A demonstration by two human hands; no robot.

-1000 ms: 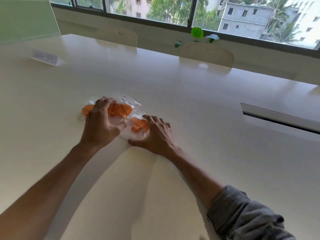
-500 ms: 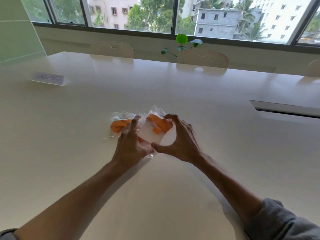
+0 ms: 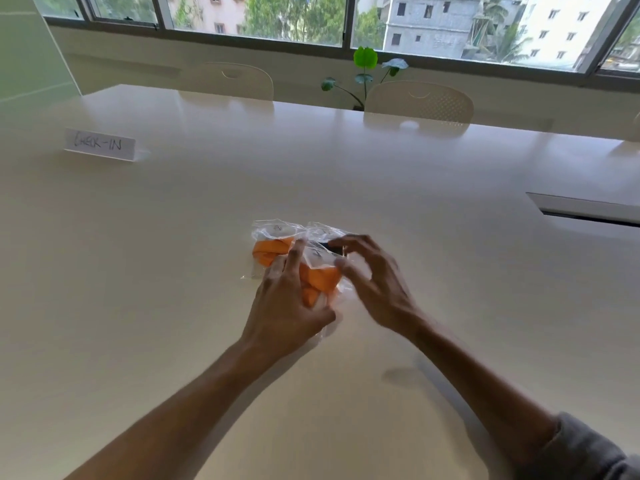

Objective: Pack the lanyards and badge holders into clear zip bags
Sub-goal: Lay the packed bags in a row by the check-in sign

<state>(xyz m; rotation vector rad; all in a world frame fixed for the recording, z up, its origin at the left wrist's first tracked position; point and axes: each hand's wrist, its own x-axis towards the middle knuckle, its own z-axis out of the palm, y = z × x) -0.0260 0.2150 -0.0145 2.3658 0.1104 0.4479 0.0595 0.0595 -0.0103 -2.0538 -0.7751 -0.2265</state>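
Presently my left hand (image 3: 284, 303) grips the near end of the zip bag (image 3: 313, 268), which runs away from me, while my right hand (image 3: 370, 282) hovers spread, holding nothing, just beside it.

This is an office meeting room. A large, smooth, cream-white conference table (image 3: 346, 174) fills nearly the whole view. At 10 o'clock on it stands a white folded paper sign (image 3: 99, 144) with the handwritten word "CHECK-IN". At 3 o'clock a long narrow cable slot with a flap (image 3: 585, 209) is set into the table top. At 12 o'clock two cream plastic chairs with perforated backs (image 3: 418, 98) are pushed in at the far edge, with a small green leafy plant (image 3: 364, 69) between them. Behind them runs a wide row of dark-framed windows (image 3: 346, 26), showing trees and tall buildings outside.
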